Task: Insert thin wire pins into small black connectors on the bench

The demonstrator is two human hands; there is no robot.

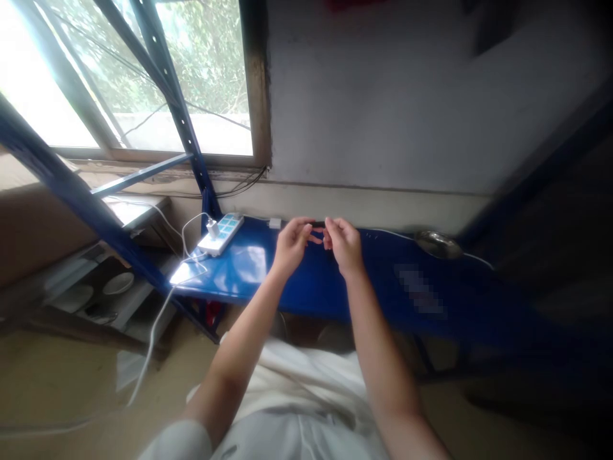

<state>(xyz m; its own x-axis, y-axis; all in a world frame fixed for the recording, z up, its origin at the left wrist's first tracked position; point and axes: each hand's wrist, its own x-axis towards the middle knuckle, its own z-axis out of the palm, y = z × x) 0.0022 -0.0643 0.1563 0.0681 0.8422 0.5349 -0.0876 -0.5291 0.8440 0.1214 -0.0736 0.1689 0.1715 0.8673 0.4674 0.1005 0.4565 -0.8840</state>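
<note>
My left hand (291,244) and my right hand (345,245) are close together above the blue metal shelf (311,281). Between their fingertips is a short, dark, bar-like object (317,224), too small to name. The left fingers pinch one end of it, and the right thumb and fingers close on the other. Part of the object is hidden behind the fingers. Just left of my left hand, a small white block (274,223) lies at the back of the shelf.
A white power strip (234,223) with a white plug (212,227) lies at the shelf's left end. Its white cable (152,338) hangs over the edge toward the floor. A shiny metal dish-like object (437,244) sits back right. Blue uprights (179,115) frame the left side.
</note>
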